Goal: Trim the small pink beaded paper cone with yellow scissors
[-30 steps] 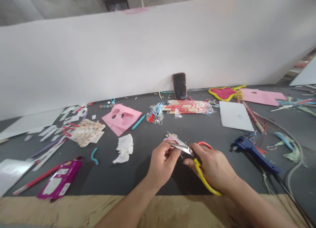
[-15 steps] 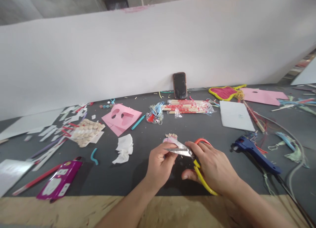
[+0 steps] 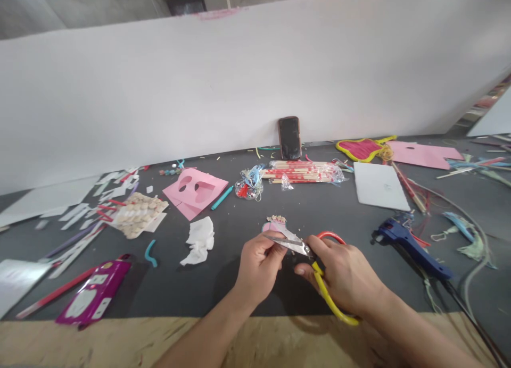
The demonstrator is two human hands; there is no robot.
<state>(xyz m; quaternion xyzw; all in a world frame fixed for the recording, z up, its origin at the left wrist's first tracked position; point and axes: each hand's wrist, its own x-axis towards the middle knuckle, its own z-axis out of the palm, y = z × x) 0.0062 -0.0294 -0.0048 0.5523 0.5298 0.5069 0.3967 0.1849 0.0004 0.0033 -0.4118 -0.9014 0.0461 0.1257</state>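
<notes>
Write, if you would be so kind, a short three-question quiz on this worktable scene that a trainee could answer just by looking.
1. True or false: the right hand holds the scissors, with the blades pointing toward the left hand.
2. Multiple choice: what colour is the body of the glue gun? A) yellow B) blue C) white
3. Short answer: which object stands upright in front of the white panel?

Key:
1. True.
2. B.
3. The phone.
</notes>
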